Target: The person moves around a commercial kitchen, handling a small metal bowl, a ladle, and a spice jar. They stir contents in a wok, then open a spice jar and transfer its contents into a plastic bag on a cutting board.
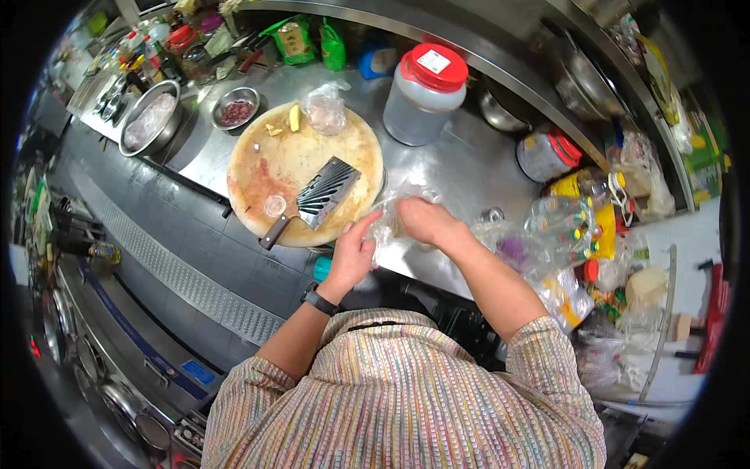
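Observation:
Over the steel counter [463, 170], a thin clear plastic bag [384, 231] is stretched between my two hands. My left hand [351, 258], with a dark watch on its wrist, holds the near-left side of the bag, index finger extended. Curled at the bag's upper right is my right hand [425, 220], its fingertips hidden. What the bag contains is hard to make out. Just left lies a round chopping board [328, 217], bearing a cleaver [331, 187], a small round clear piece [274, 206], peeled ginger [295, 117] and a knotted plastic bag of pale food [326, 111].
A large red-lidded jar [422, 99] stands behind the board. Left are a bowl of dark red meat [235, 111] and a larger steel bowl [152, 120] holding a plastic-wrapped item. Glass bottles [562, 225] crowd the right side. A steel shelf [492, 67] overhangs the counter's back.

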A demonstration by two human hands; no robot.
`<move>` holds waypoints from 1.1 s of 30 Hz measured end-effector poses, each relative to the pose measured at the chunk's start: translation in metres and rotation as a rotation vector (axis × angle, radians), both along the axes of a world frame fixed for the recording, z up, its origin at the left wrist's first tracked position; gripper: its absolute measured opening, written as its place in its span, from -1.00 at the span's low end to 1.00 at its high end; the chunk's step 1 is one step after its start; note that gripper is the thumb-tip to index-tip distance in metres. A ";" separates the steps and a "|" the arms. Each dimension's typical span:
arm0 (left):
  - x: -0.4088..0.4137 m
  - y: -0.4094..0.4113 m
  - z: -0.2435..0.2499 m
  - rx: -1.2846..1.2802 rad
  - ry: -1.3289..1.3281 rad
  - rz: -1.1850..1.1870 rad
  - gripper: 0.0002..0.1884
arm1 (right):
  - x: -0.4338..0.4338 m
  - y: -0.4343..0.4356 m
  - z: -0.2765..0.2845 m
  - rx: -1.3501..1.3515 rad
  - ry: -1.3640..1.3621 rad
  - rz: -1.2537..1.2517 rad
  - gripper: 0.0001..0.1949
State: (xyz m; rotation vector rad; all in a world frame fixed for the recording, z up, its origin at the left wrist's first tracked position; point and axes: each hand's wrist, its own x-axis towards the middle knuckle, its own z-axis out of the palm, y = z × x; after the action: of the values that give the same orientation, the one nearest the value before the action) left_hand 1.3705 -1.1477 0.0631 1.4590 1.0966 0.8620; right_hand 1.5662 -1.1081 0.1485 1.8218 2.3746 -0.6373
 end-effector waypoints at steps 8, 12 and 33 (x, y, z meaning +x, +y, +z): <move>0.007 -0.020 0.007 0.134 0.168 0.195 -0.70 | 0.001 0.002 -0.028 -0.120 -0.001 0.391 -0.78; 0.011 -0.035 0.005 0.196 0.497 0.312 -0.78 | 0.007 0.010 -0.065 -0.278 0.281 0.225 -0.68; 0.024 -0.026 0.035 0.105 0.509 0.116 -0.38 | 0.087 -0.128 -0.010 -0.205 0.227 -0.426 -0.32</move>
State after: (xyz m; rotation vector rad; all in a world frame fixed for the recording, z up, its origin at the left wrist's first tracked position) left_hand 1.3945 -1.1734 0.0977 1.7714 1.5415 0.6461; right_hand 1.6528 -1.2357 0.1383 2.2769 1.9461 -1.1380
